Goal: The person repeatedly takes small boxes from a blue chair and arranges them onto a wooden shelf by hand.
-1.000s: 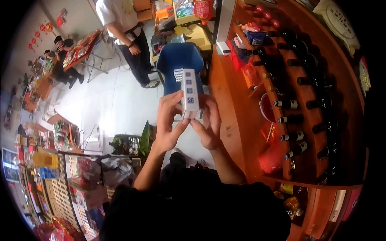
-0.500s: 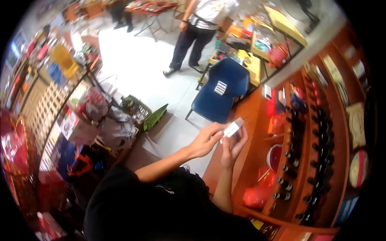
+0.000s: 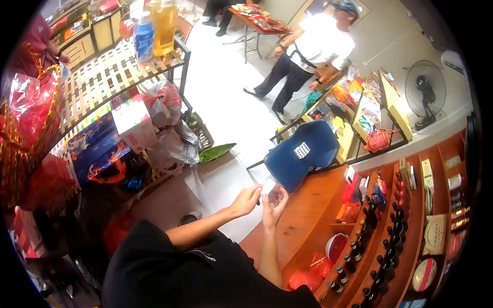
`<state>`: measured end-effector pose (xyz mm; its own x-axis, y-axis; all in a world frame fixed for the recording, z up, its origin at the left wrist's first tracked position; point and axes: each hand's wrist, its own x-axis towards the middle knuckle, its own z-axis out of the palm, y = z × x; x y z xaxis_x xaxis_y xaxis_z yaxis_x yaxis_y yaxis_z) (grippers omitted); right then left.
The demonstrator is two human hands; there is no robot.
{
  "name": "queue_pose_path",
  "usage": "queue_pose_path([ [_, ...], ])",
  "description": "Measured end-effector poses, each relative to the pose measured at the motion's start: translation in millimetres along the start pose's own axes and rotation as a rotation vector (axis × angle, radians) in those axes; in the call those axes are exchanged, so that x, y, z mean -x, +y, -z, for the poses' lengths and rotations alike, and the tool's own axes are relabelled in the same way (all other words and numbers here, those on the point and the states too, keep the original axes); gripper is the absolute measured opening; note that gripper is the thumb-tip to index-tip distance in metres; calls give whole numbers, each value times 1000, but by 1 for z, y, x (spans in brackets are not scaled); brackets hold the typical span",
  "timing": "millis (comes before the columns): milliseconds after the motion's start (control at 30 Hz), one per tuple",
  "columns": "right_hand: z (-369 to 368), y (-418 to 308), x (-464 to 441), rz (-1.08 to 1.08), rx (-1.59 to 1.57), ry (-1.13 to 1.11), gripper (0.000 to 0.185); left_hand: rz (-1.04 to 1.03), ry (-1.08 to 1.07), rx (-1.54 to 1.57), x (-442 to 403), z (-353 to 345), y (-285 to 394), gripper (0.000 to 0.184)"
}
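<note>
Both hands meet in front of my body, around a small white box-shaped pack [image 3: 268, 189] that looks bright and blurred. My right hand [image 3: 273, 208] holds it between the thumb and the bent fingers. At the pack's left edge, my left hand [image 3: 246, 200] is closed with thumb and fingers pinched together; a small dark bit shows at its fingertips, too small to name. Just beyond the hands stands a blue chair [image 3: 303, 167] with a white label sheet [image 3: 301, 150] on it. A wooden counter [image 3: 303, 205] lies to the right of my right hand.
Wooden shelves with several dark bottles [image 3: 391, 238] line the right side. A slatted rack [image 3: 102, 77] holding bottles and bags stands at left. A person in a white shirt [image 3: 321, 43] stands beyond the chair, near a fan [image 3: 425, 90]. A green leaf [image 3: 217, 152] lies on the floor.
My view has tilted and shifted, bringing more of the person and fan into sight. Both hands appear lower and further left, still at the white pack. My left hand looks more closed at its edge.
</note>
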<state>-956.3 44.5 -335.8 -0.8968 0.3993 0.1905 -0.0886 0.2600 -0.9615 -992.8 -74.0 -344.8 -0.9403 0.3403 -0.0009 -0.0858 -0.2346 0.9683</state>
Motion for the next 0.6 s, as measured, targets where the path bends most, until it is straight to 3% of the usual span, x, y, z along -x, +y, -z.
queue_pose_path([
  [233, 25, -21, 40, 191, 199, 115, 61, -92, -94, -32, 31, -20, -9, 32],
  [400, 75, -32, 97, 150, 323, 218, 60, -40, -207, -123, 78, -62, 2, 27],
  [600, 122, -11, 179, 76, 237, 338, 59, 56, -401, -209, 140, -95, -27, 24],
])
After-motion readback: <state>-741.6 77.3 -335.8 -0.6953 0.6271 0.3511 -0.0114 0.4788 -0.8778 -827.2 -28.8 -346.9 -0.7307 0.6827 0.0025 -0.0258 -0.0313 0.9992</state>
